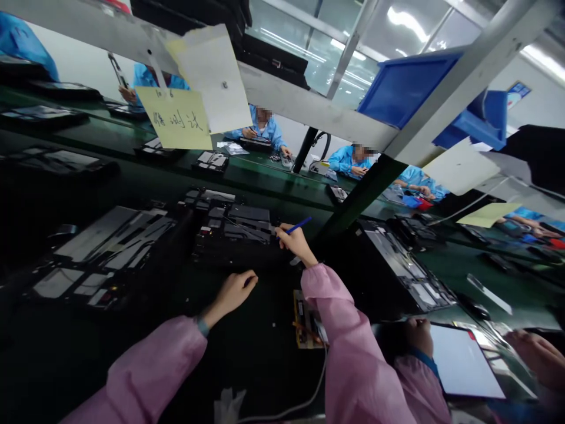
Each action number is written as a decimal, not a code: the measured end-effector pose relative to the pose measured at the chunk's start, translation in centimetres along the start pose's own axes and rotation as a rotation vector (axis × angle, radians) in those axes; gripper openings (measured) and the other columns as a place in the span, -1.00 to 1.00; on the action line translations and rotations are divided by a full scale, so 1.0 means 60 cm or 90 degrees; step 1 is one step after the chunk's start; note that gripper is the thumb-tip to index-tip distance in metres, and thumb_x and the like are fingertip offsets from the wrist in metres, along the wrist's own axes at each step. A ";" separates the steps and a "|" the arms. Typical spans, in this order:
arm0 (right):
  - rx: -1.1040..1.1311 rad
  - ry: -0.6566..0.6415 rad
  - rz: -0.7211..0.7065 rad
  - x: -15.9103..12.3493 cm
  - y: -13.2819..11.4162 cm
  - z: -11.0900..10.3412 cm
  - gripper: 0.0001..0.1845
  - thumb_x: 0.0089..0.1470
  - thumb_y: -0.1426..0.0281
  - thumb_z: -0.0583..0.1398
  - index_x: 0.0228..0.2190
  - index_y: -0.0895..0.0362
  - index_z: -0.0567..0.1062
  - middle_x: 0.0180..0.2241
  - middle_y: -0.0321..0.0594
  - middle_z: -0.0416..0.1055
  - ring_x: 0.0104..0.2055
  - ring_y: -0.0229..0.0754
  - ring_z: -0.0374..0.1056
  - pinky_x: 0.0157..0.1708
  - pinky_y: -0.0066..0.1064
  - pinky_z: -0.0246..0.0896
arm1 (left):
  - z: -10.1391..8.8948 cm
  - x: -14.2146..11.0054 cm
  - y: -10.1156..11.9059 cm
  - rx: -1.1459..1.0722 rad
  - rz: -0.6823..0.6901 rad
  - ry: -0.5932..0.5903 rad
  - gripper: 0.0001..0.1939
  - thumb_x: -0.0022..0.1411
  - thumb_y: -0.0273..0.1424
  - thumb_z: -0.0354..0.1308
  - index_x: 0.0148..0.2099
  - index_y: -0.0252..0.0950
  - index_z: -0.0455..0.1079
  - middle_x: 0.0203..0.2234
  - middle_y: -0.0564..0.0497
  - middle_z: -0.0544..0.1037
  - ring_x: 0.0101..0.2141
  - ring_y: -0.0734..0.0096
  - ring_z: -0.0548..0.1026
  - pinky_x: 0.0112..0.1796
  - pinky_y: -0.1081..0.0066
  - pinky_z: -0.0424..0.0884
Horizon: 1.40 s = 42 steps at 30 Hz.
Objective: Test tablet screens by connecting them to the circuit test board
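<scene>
My right hand (pixel 293 238) pinches a slim blue pen-like stick (pixel 301 224). Its lower end is hidden by the fingers, at the right edge of a stack of opened tablets (pixel 238 224) with grey inner parts showing. I cannot tell whether the stick touches them. Just in front of that stack, my left hand (pixel 233 292) hovers or rests over the dark bench, loosely bent and holding nothing, thumb a little apart from the fingers. Under my right sleeve lies a small yellow-framed item (pixel 304 321), partly covered, with a white cable (pixel 324 365) running by it.
More opened tablets lie in stacks at left (pixel 110 247) and right (pixel 397 265). A co-worker's hand (pixel 419 335) is beside a white-screened tablet (pixel 465 360). A slanted post (pixel 362 194), a shelf rail with paper notes (pixel 180 118) and blue bins (pixel 406 88) stand ahead. People in blue work beyond.
</scene>
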State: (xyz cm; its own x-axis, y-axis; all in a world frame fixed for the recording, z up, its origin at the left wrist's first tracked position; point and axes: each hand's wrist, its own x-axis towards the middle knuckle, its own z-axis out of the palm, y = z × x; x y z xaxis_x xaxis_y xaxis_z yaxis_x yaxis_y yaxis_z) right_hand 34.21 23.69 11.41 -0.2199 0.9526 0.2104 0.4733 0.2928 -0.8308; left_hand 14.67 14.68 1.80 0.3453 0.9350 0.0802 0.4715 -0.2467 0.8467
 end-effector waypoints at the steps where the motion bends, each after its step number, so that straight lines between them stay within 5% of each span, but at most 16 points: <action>1: -0.022 -0.004 -0.007 0.002 0.001 -0.001 -0.68 0.11 0.25 0.12 -0.61 0.12 0.34 -0.79 -0.42 0.23 -0.75 -0.40 0.10 -0.66 -0.56 -0.03 | 0.001 0.002 -0.005 -0.002 0.004 -0.008 -0.77 0.26 -0.33 -0.06 -0.30 -0.22 0.42 -0.40 0.01 0.60 -0.34 0.31 0.55 -0.26 0.40 0.31; 13: -0.096 0.005 -0.017 0.005 -0.001 0.001 -0.67 0.14 0.28 0.11 -0.62 0.12 0.32 -0.78 -0.41 0.24 -0.73 -0.39 0.16 -0.62 -0.57 0.03 | 0.002 0.001 -0.026 0.051 0.057 -0.028 -0.77 0.34 -0.39 -0.08 -0.26 -0.21 0.41 -0.37 0.08 0.61 -0.32 0.38 0.57 -0.27 0.43 0.35; 17: -0.023 0.099 0.037 -0.005 0.008 -0.001 -0.67 0.14 0.19 0.10 -0.56 0.11 0.35 -0.76 -0.41 0.24 -0.73 -0.35 0.20 -0.68 -0.56 0.03 | -0.007 -0.009 -0.005 0.186 0.168 0.092 -0.72 0.40 -0.39 -0.14 -0.12 -0.22 0.42 -0.27 0.02 0.60 -0.27 0.40 0.56 -0.26 0.43 0.39; 21: -0.004 0.253 0.091 -0.042 0.029 -0.003 -0.73 0.09 0.17 0.15 -0.45 0.11 0.47 -0.58 -0.31 0.41 -0.51 -0.26 0.40 -0.54 -0.51 0.28 | -0.048 0.005 0.043 0.443 0.237 0.220 -0.60 0.37 -0.38 -0.05 0.22 -0.20 0.24 0.04 -0.11 0.47 -0.14 0.21 0.48 -0.29 0.31 0.44; 24: 0.026 0.225 0.137 -0.070 0.033 0.005 -0.79 0.01 0.26 0.20 -0.31 0.07 0.53 -0.45 -0.30 0.46 -0.37 -0.23 0.45 -0.36 -0.45 0.40 | -0.077 0.030 0.066 0.547 0.234 0.195 -0.45 0.27 -0.36 0.10 0.28 -0.26 0.17 0.14 -0.20 0.35 -0.08 0.05 0.41 -0.27 0.21 0.47; 28: 0.180 0.238 0.199 -0.083 0.003 0.020 -0.76 -0.04 0.29 0.20 -0.28 0.09 0.52 -0.43 -0.29 0.44 -0.30 -0.22 0.45 -0.33 -0.41 0.45 | -0.094 0.048 0.072 0.559 0.245 0.165 -0.53 0.25 -0.38 0.13 0.20 -0.28 0.26 0.03 -0.20 0.40 -0.09 0.08 0.38 -0.25 0.24 0.47; 34: 0.302 0.222 0.144 -0.068 -0.045 0.012 -0.72 -0.01 0.21 0.21 -0.27 0.12 0.47 -0.47 -0.31 0.41 -0.31 -0.22 0.48 -0.32 -0.44 0.41 | -0.114 0.048 0.073 0.557 0.235 0.217 -0.59 0.30 -0.36 0.05 0.18 -0.31 0.25 -0.07 -0.21 0.41 -0.11 0.12 0.41 -0.32 0.28 0.45; 37: 0.251 0.235 0.125 -0.053 -0.029 0.008 -0.68 0.09 0.13 0.09 -0.42 0.14 0.41 -0.59 -0.33 0.32 -0.45 -0.25 0.46 -0.47 -0.52 0.30 | -0.126 0.055 0.077 0.551 0.239 0.233 -0.58 0.32 -0.32 0.02 0.20 -0.29 0.25 -0.09 -0.21 0.41 -0.09 0.09 0.41 -0.28 0.28 0.44; 42: 0.147 0.074 0.110 -0.037 0.021 0.024 -0.70 0.00 0.15 0.16 -0.51 0.14 0.35 -0.71 -0.41 0.25 -0.68 -0.32 0.28 -0.67 -0.56 0.05 | -0.130 0.069 0.089 0.555 0.226 0.240 -0.57 0.33 -0.28 0.00 0.20 -0.27 0.25 -0.10 -0.20 0.41 -0.10 0.08 0.41 -0.27 0.26 0.42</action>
State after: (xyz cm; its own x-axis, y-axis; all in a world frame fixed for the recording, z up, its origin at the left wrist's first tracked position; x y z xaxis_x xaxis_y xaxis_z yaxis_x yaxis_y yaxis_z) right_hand 34.09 21.81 9.16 -0.0483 0.9936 0.1020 0.2856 0.1116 -0.9518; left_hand 12.29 19.24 10.74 0.3727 0.7540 0.5409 0.8717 -0.4843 0.0746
